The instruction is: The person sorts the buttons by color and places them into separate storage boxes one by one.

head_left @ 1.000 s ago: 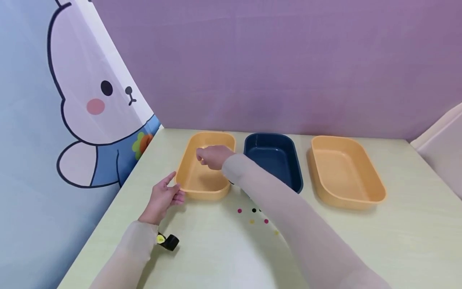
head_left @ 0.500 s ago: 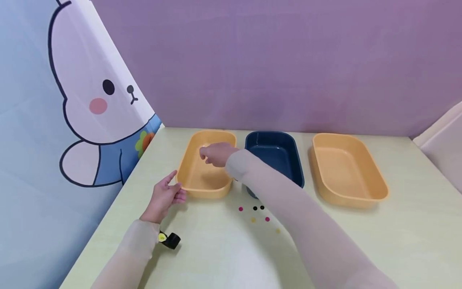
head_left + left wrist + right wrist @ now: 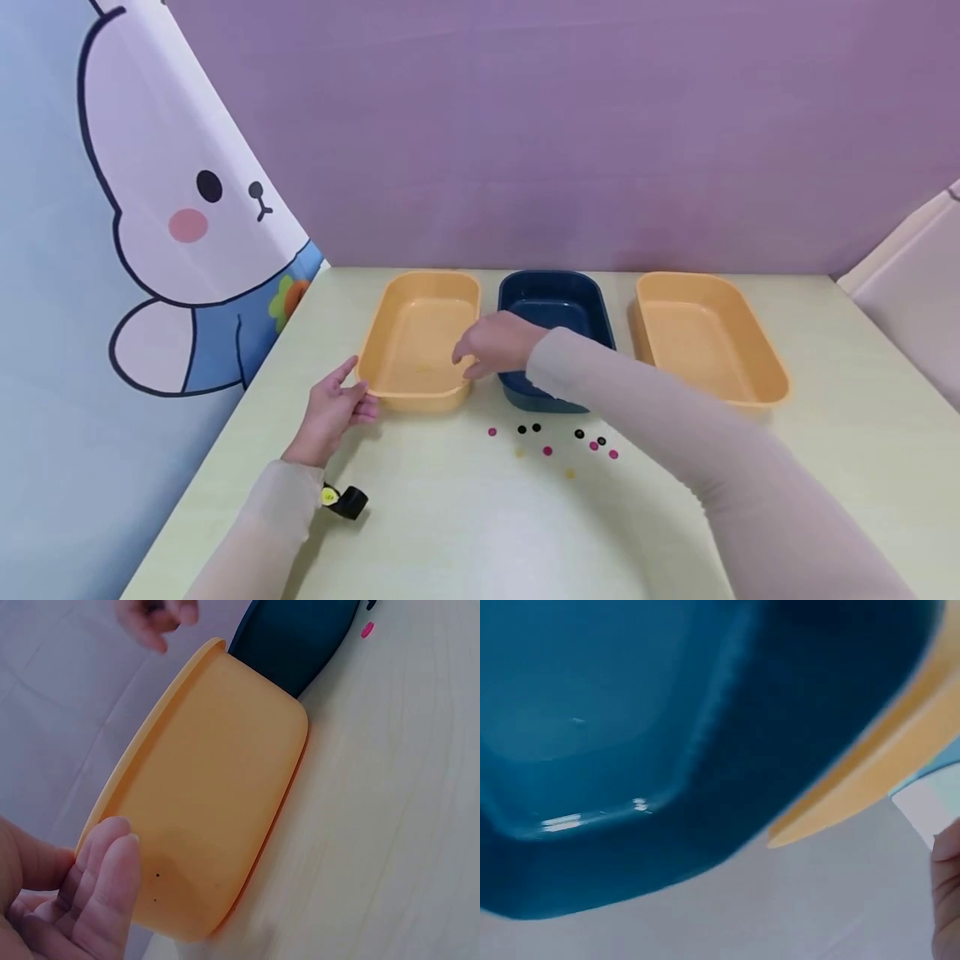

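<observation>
My left hand (image 3: 330,417) holds the near left corner of the left yellow tray (image 3: 412,402), thumb at the rim and fingers against the outer wall (image 3: 202,772). My right hand (image 3: 501,343) hovers between that tray and the dark blue tray (image 3: 555,312), fingers loosely bent and apart, nothing visible between them. Its fingertips (image 3: 154,637) show past the tray's far end in the left wrist view. A faint yellow spot lies on the left tray's floor. Small button-like discs lie in front of the trays: pink (image 3: 547,451), black (image 3: 579,433) and yellow (image 3: 570,473).
A second yellow tray (image 3: 697,342) stands right of the blue one. A black strap piece (image 3: 348,502) with a yellow label sticks out at my left wrist. Behind the pale table (image 3: 450,517) rises a purple backdrop (image 3: 525,142); a cartoon-printed cloth (image 3: 172,250) hangs at left.
My right hand has moved right and toward me, from over the left yellow tray to beside the blue tray, its fingers loosening. More discs now show. The left hand keeps its hold.
</observation>
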`<act>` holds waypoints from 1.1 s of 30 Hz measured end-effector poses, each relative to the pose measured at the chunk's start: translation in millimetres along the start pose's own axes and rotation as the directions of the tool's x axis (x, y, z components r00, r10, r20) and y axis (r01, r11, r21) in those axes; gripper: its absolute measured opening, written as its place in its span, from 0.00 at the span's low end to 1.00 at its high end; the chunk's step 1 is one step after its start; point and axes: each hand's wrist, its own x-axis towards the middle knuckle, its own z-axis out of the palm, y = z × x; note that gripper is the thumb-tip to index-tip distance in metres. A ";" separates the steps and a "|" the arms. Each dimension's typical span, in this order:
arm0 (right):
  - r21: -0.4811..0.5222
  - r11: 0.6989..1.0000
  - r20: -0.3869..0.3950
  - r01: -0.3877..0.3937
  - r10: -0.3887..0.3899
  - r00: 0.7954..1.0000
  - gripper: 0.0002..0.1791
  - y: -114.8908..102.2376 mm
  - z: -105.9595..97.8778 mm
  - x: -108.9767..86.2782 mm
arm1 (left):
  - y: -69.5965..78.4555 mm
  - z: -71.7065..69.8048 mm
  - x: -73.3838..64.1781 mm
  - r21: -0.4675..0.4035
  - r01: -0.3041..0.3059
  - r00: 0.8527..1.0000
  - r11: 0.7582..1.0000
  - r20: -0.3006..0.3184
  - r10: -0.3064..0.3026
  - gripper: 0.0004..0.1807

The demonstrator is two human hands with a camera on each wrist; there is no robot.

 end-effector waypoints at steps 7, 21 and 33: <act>-0.026 0.979 -0.139 0.202 -0.204 0.969 0.12 10.8 18.9 -48.3 | -1.1 2.1 0.3 -0.001 -0.003 1.000 1.000 0.013 0.003 0.33; 0.115 0.960 -0.148 0.254 -0.236 0.960 0.12 29.7 58.0 -124.6 | 1.3 -1.9 -1.6 -0.027 0.039 0.999 0.999 0.027 -0.038 0.34; 0.284 0.950 -0.067 0.132 -0.118 0.991 0.12 39.0 80.1 -150.5 | 1.0 2.5 1.2 -0.027 0.049 0.999 0.998 0.016 -0.048 0.35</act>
